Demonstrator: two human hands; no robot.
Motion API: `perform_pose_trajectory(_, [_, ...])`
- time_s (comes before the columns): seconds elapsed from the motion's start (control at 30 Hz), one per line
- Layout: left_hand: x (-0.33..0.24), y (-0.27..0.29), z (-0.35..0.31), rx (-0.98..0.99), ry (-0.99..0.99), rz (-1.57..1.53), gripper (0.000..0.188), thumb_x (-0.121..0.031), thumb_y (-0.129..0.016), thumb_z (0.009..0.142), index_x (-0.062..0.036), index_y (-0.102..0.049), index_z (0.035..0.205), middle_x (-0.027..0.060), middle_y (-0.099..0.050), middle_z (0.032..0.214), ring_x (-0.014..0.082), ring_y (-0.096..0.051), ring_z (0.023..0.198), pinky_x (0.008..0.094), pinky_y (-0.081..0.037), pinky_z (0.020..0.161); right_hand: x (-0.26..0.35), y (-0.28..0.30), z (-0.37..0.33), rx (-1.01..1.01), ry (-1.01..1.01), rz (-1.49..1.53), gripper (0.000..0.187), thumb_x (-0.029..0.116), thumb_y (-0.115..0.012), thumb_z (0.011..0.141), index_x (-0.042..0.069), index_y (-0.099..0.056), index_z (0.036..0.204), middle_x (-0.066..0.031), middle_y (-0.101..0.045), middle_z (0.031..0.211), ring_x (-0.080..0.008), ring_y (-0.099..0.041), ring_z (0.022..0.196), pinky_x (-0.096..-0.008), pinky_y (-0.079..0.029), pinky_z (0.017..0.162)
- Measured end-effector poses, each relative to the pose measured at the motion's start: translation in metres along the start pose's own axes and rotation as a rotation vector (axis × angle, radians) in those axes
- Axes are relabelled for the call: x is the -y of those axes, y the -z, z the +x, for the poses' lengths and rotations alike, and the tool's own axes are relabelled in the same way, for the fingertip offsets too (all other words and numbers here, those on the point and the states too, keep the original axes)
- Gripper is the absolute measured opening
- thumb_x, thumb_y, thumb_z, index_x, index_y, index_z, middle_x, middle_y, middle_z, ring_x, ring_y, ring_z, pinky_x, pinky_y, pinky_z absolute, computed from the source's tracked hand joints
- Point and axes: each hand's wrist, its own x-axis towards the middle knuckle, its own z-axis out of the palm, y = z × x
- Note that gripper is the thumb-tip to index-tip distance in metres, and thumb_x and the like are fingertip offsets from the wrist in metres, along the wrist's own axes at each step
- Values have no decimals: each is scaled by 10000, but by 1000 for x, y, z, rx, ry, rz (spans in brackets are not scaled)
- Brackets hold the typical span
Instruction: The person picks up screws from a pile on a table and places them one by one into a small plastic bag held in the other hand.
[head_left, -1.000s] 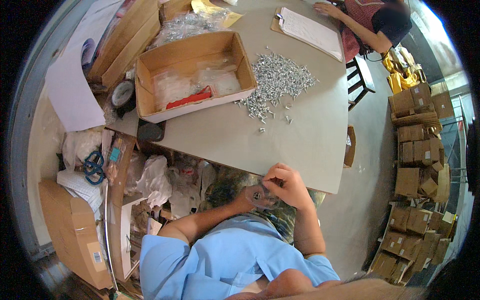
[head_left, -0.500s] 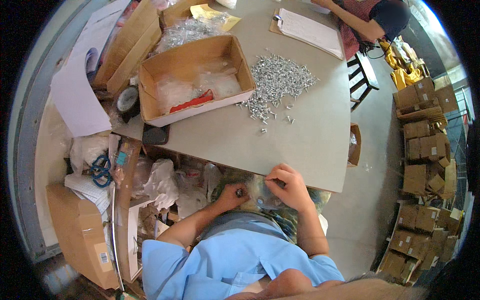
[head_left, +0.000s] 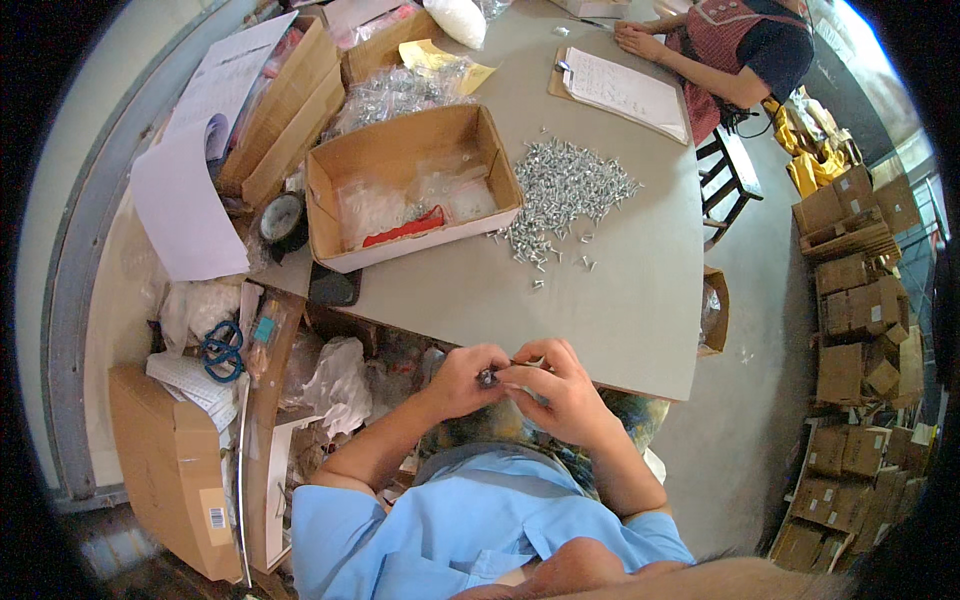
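Just off the table's near edge, my two hands meet in front of my blue shirt. My left hand point(head_left: 466, 382) is closed around a small clump of silvery metal pieces point(head_left: 487, 378), which show at its fingertips. My right hand point(head_left: 556, 388) touches it from the right, thumb and fingers pinched together; what they grip is too small to make out. Beyond them, a loose pile of small silver screws point(head_left: 570, 192) lies on the grey table point(head_left: 620, 310). Left of the pile stands an open cardboard box point(head_left: 330, 258) with clear plastic bags point(head_left: 375, 210) and a red strip point(head_left: 405, 228) inside.
A clipboard with papers point(head_left: 628, 92) lies farther back, near a seated person point(head_left: 735, 60). Filled plastic bags point(head_left: 405, 98), a tape roll point(head_left: 283, 218) and a black phone-like object point(head_left: 335, 287) surround the box. Blue-handled scissors point(head_left: 222, 350) are at left; stacked cartons point(head_left: 850, 310) line the right.
My hands, apart before, have come together, the left moving right and up. The clear plastic near my right hand no longer shows. The view has shifted slightly, and the other person's hands now rest together.
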Motion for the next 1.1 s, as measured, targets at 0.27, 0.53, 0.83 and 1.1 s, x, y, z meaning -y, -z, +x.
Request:
perform_pose_trajectory(0.27, [-7,-1,15,2,-7,-20,288,-118,-751,695,-34,-565,898,119,-616,782,268,-625,706,345,-491,630,-1,8,-1,-19,-17,-115,332,60,-704,714,111,-655,1038,-128,-515,1133,-325,-508,1006,-403,-480,790])
perform_pose_trajectory(0.53, [-11,2,31,80,-65,7,332,-138,-748,690,-37,-549,935,126,-619,820,289,-635,746,353,-499,657,-1,18,4,17,26,-168,303,72,-703,715,111,-653,1011,-139,-485,1191,-355,-465,1078,-430,-439,891])
perform_pose_trajectory(0.83, [-19,1,58,225,4,-66,480,-204,-800,691,-40,-521,1045,115,-633,895,250,-642,816,350,-509,729,-4,32,4,-35,25,-211,249,61,-707,699,122,-680,940,-130,-470,1232,-361,-449,1107,-441,-416,939])
perform_pose_trajectory(1.1, [-4,2,129,595,-21,-370,810,-173,-857,656,-50,-367,1290,51,-511,1108,157,-515,1040,328,-457,890,-32,68,29,-37,59,-301,249,91,-744,677,152,-688,911,-115,-444,1233,-347,-429,1115,-428,-413,939])
